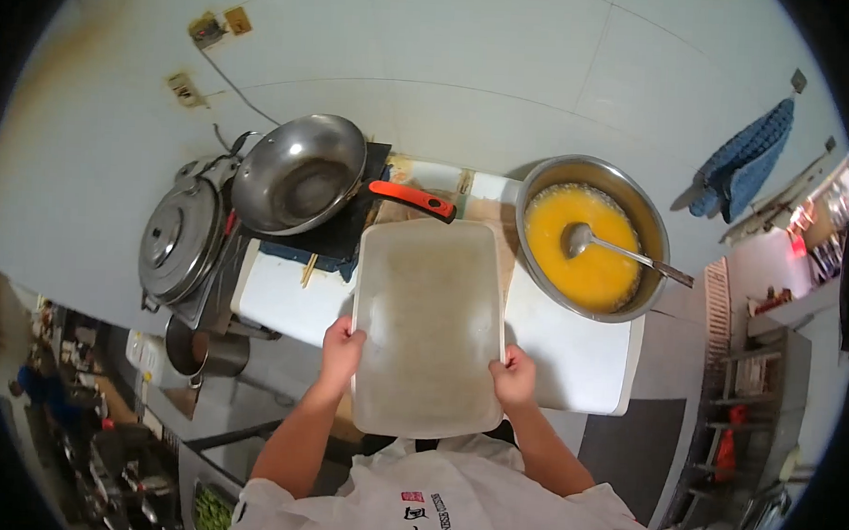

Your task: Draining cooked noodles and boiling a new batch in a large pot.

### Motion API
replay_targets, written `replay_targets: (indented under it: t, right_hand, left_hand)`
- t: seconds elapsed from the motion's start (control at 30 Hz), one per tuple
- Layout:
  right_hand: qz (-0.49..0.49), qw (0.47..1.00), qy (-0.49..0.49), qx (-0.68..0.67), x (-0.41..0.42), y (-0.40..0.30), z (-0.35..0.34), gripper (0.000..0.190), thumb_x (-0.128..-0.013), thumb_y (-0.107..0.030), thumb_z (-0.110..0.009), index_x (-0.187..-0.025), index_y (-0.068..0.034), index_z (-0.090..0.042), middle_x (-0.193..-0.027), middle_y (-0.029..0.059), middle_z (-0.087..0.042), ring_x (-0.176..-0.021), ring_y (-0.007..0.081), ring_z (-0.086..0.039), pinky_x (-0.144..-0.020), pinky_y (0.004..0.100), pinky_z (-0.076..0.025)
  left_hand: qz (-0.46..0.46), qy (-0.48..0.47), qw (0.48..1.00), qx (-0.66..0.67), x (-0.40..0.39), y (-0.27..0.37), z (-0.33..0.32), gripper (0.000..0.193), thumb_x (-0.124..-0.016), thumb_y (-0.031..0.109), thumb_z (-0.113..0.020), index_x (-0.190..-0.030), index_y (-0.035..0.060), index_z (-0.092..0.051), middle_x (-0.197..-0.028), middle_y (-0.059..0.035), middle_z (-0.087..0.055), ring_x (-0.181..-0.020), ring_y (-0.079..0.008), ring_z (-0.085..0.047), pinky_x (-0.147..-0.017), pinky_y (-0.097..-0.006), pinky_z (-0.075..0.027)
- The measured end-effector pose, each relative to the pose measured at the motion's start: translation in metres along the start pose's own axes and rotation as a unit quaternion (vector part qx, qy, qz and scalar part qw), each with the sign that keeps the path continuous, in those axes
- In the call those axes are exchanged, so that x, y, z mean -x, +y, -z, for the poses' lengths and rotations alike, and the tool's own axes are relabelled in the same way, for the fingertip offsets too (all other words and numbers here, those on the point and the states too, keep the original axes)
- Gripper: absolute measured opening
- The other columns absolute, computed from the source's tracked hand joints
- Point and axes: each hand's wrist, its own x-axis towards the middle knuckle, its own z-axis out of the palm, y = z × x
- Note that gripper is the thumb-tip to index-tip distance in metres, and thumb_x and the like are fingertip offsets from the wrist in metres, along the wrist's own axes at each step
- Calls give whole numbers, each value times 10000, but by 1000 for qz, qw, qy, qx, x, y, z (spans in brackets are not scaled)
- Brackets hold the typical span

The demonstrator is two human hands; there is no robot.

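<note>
Both of my hands hold a rectangular, translucent plastic container (430, 329) by its long sides, in front of my body. My left hand (343, 348) grips the left rim, and my right hand (514, 374) grips the right rim. Beyond the container's far end lies the orange handle of a steel wok (300, 174), which rests tilted on a dark cooktop. To the right, a large metal bowl (650, 218) holds yellow liquid (566, 271), probably beaten egg. A metal ladle (580, 240) dips into it, its handle over the bowl's rim.
The white table (570, 356) stands against a pale wall. Chopsticks (309, 270) lie near the cooktop (344, 236). At left is a lidded metal pot (180, 240), with another pot (225, 352) lower down. A blue towel (745, 162) hangs right; green vegetables (211, 511) sit at lower left.
</note>
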Motion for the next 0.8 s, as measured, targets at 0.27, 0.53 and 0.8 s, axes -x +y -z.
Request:
replay_targets:
  t: [0.27, 0.53, 0.8]
  right_hand:
    - [-20, 989, 146, -24, -9, -1, -46, 235, -829, 5, -630, -670, -85, -482, -652, -32, -521, -584, 54, -433, -520, 247, -357]
    - [-69, 977, 203, -14, -4, -11, -55, 276, -882, -71, -680, -671, -94, -502, -650, -54, -525, -580, 38, -429, -522, 234, -353]
    - [198, 863, 219, 409, -8, -80, -84, 179, -823, -93, -709, -942, -17, -598, -996, 165, -629, -878, 347, -596, -779, 417, -501]
  left_hand:
    - [-48, -121, 985, -110, -103, 13, 0, 94, -790, 78, -602, -767, 10, -542, -658, -74, -542, -610, -170, -471, -587, -350, -418]
    - [-103, -236, 965, -55, -130, -1, 7, 326, -914, 236, -678, -735, 24, -506, -619, -3, -481, -610, -88, -412, -546, -310, -376]
    - [-118, -203, 963, -132, -129, 5, 18, 327, -922, 258, -660, -763, 15, -511, -616, -56, -501, -592, -123, -434, -559, -331, -407]
